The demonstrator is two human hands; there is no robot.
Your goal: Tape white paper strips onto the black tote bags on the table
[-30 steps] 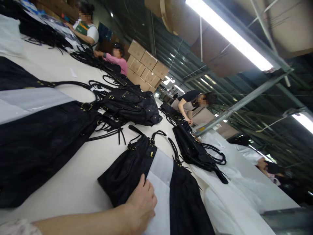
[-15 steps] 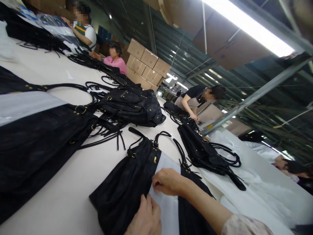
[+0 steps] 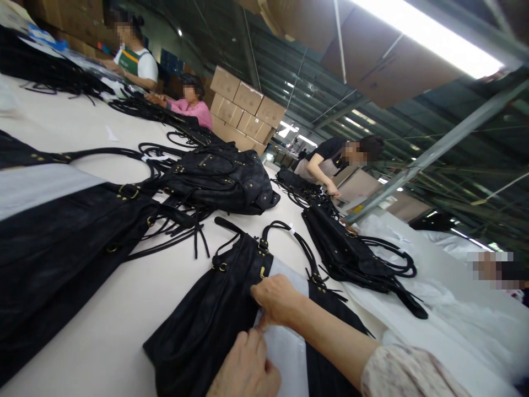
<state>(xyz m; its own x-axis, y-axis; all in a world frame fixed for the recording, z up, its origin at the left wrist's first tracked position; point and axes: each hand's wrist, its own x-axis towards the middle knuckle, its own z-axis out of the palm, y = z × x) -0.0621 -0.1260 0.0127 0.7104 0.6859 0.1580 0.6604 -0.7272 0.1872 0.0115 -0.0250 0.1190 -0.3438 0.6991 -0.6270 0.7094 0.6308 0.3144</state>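
Note:
A black leather handbag (image 3: 202, 314) with brass fittings lies on the table in front of me, its looped handles pointing away. A pale whitish sheet (image 3: 285, 358) runs down its middle. My right hand (image 3: 276, 300) is closed, its fingertips pinching the bag's black edge where it meets the sheet, just below a brass fitting (image 3: 262, 272). Close below it, my left hand (image 3: 248, 361) is bent with its fingers together on the same edge, nearly touching my right thumb. What lies beneath its fingertips is hidden.
Another black bag with a pale sheet (image 3: 49, 184) lies left on the white table (image 3: 103, 325). More black bags (image 3: 223, 176) lie beyond, and another (image 3: 351, 248) at right by translucent plastic (image 3: 450, 314). Several people work around the tables; cartons (image 3: 242, 107) are stacked behind.
My right hand has shifted slightly up and left onto the bag's black edge. My left hand has moved in nearer to it, its fingers more bent. The view has turned slightly.

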